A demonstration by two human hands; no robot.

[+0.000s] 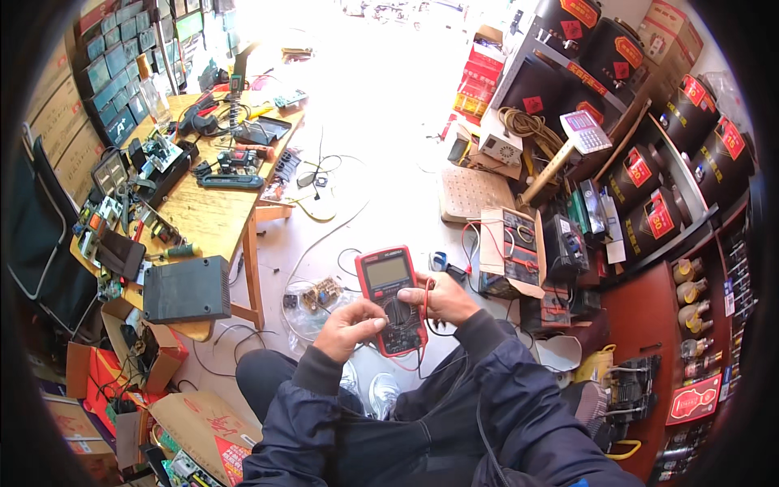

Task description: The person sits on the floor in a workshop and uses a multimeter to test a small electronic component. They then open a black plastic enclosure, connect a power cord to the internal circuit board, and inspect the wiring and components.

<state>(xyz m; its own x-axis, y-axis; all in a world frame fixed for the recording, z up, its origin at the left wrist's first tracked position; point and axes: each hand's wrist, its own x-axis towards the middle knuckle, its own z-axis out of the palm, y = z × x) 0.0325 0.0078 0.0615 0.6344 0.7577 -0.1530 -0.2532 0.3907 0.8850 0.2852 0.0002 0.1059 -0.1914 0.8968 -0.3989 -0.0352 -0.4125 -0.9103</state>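
Between my hands, above my lap, is a red digital multimeter (386, 274) with a grey screen, a round dial and a dark lower face. Its right side rests in my right hand (450, 299), the fingers wrapped behind it and the thumb lying on the front by the dial. A red test lead (425, 312) loops up past that thumb from the sockets at the bottom. My left hand (347, 328) is at the meter's lower left edge, fingers curled and thumb against them. Whatever that pinch may contain is too small to make out.
To the left, a wooden table (213, 231) bears circuit boards, tools and a black flat case (187, 290). Opened cartons (203, 426) stand at lower left. Cables (296, 272) trail over the floor. At right are a box of batteries (511, 253), a stool (477, 195) and shelves with black jars.
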